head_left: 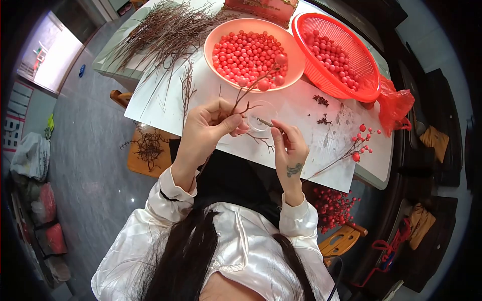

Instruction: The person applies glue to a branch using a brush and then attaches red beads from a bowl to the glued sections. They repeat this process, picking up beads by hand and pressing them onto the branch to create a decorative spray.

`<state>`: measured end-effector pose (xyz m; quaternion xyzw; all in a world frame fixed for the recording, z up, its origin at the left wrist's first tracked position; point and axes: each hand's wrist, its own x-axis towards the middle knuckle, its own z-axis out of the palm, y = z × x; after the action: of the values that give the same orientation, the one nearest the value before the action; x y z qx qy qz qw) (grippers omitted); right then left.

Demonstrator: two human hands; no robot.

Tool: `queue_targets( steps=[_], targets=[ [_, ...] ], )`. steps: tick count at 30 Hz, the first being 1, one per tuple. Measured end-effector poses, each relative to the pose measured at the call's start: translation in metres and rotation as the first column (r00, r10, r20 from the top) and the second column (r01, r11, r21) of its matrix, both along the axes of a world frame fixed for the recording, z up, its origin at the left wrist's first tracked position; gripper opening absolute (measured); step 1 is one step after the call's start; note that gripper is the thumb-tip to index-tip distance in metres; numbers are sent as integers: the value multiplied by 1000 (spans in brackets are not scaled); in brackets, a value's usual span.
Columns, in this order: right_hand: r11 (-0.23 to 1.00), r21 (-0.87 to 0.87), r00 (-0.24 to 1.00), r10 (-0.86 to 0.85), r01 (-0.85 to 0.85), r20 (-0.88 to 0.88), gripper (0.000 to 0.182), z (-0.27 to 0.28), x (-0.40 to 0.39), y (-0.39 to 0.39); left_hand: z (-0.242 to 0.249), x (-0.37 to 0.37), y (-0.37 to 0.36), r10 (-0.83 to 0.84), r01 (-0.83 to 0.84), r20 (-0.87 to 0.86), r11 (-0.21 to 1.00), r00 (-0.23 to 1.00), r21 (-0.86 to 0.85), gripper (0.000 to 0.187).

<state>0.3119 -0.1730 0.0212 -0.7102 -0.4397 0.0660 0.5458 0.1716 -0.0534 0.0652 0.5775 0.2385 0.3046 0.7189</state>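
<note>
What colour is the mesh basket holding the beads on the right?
The mesh basket is bright red-orange, seen clearly in the head view.

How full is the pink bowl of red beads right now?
Partly full. Red beads cover the bottom of the pink bowl in a shallow layer, well below its rim.

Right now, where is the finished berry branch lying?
In the head view, the finished berry branch lies on the white paper, beyond the right hand and below the red basket.
</note>
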Motion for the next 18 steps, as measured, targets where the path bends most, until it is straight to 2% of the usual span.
queue_targets(
  steps=[6,9,10,12,15,18],
  targets=[
    [994,97,997,-55,59,-48,15,-1,6,0,1,1,-2,-37,35,-24,997,999,-73,12],
    [988,126,964,-50,85,-261,16,4,7,-3,-1,7,-3,-16,14,-64,999,998,-36,14],
    [983,157,969,-52,92,-242,17,3,9,-3,-6,10,-3,-8,7,-66,1000,998,-19,15],
    [969,215,942,-45,123,-333,17,10,7,-5,-15,13,-3,-16,16,-94,1000,995,-5,16],
    [953,270,939,-36,135,-342,18,17,7,-12,-25,18,-3,0,-1,-42,1000,999,-31,15],
    [928,342,929,-12,148,-371,16,21,8,-18,-20,20,-5,-4,2,-95,1000,995,-12,13]
  ],
)
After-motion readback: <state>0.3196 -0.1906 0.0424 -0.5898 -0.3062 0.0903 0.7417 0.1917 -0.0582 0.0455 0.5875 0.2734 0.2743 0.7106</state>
